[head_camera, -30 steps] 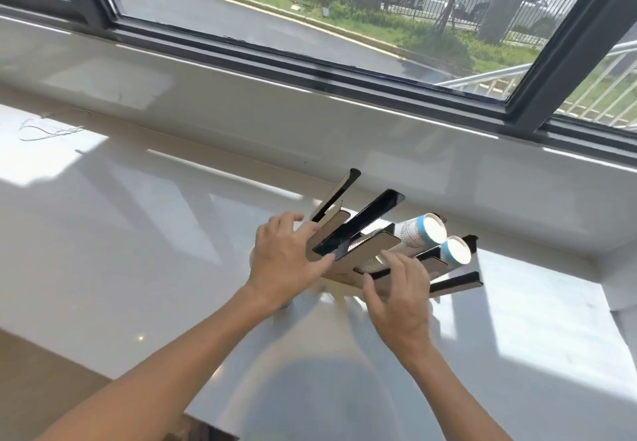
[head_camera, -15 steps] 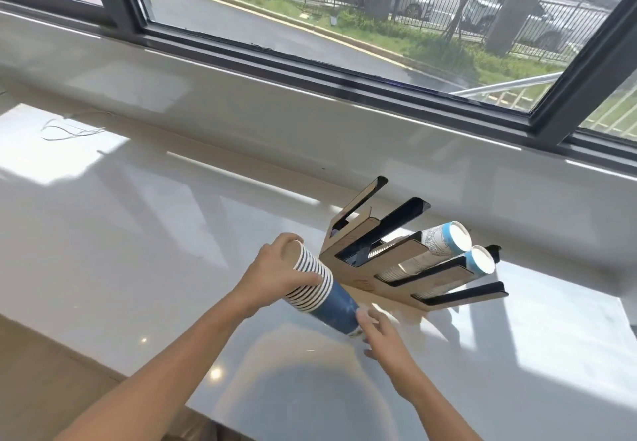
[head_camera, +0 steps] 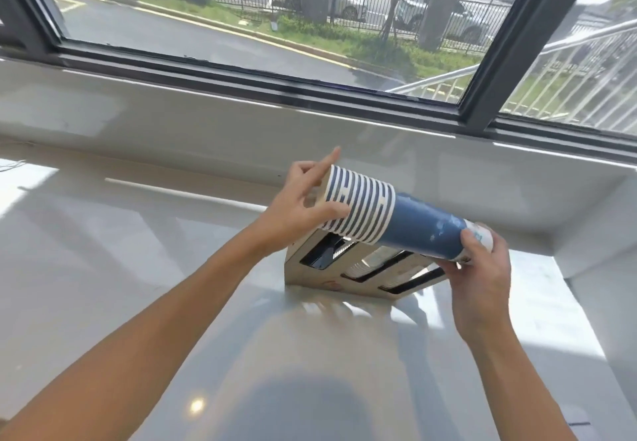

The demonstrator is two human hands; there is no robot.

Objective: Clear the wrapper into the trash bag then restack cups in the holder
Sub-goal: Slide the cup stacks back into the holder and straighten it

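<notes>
A stack of blue paper cups [head_camera: 396,218] with white rims lies nearly level in the air, held between both hands. My left hand [head_camera: 303,199] grips the rim end on the left, forefinger raised. My right hand [head_camera: 479,268] holds the bottom end on the right. Right under the stack stands the wooden cup holder [head_camera: 324,268] with slanted black slots, on the white counter [head_camera: 103,268]. Other cup stacks in the holder are mostly hidden behind the held stack. No wrapper or trash bag is in view.
A white ledge and a dark-framed window [head_camera: 310,95] run along the back of the counter. A white wall [head_camera: 613,268] closes the counter on the right. A thin wire [head_camera: 10,164] lies at the far left edge.
The cup stack has risen from beside the holder's base to above it and turned nearly level. My right hand has moved from the counter to the stack's bottom end.
</notes>
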